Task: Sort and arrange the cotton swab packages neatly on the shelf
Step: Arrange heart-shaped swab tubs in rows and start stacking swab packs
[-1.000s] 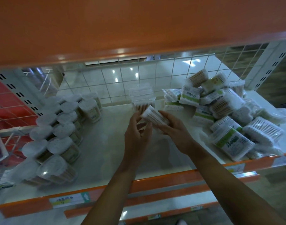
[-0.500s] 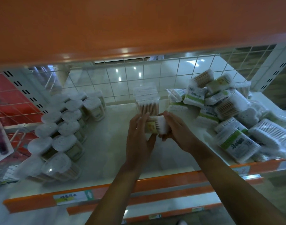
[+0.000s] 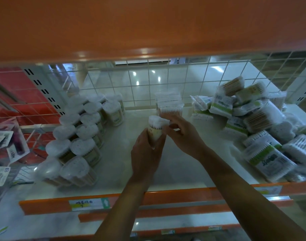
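The swab package is held just in front of the clear box, above the shelf. Its long axis is nearly upright, with the white tips at the top and leaning slightly toward the box. The left hand is wrapped round its lower, yellowish half. The right hand pinches the white top end. Left of the box stand rows of round tubs; right of it lies a loose heap of bagged packs

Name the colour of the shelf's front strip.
The front strip is orange, clearest in the head view.
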`<state>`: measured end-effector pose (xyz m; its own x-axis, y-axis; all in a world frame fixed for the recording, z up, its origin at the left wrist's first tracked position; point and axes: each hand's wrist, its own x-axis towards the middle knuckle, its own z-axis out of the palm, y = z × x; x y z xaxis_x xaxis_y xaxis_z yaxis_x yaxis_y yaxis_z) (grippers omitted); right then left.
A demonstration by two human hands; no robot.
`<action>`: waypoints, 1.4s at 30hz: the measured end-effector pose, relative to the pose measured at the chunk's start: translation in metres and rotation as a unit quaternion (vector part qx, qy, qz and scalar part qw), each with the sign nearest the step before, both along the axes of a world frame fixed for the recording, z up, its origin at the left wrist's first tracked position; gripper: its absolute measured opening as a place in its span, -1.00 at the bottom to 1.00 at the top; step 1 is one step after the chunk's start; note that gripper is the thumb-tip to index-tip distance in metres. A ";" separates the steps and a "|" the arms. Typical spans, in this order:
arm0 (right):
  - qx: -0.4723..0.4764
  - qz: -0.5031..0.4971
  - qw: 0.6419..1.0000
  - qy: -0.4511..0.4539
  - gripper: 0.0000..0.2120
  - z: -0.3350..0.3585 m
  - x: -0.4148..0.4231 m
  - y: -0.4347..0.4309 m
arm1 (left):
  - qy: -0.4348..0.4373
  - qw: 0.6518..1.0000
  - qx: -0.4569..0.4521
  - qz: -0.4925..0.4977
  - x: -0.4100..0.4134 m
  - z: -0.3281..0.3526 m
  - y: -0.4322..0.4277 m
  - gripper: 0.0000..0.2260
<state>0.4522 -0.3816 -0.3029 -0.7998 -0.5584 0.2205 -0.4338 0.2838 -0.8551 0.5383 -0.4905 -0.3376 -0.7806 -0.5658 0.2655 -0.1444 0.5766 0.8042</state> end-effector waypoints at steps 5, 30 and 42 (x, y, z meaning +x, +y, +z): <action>0.005 0.014 1.000 -0.021 -0.74 0.003 0.001 -0.021 | -0.008 1.000 -0.009 0.004 0.011 -0.001 -0.015 -0.67; 0.029 -0.009 0.993 0.117 -0.53 -0.016 0.024 -0.136 | -0.110 0.979 -0.162 0.052 0.051 -0.006 -0.048 -0.72; 0.011 -0.010 0.992 0.122 -0.51 -0.019 0.026 -0.159 | -0.132 0.975 -0.179 0.028 0.049 -0.010 -0.054 -0.79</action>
<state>0.4786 -0.5402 -0.3217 -0.7354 -0.5492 0.3970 -0.6210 0.3115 -0.7193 0.5875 -0.5444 -0.3472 -0.8190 -0.5172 0.2484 -0.3580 0.7991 0.4830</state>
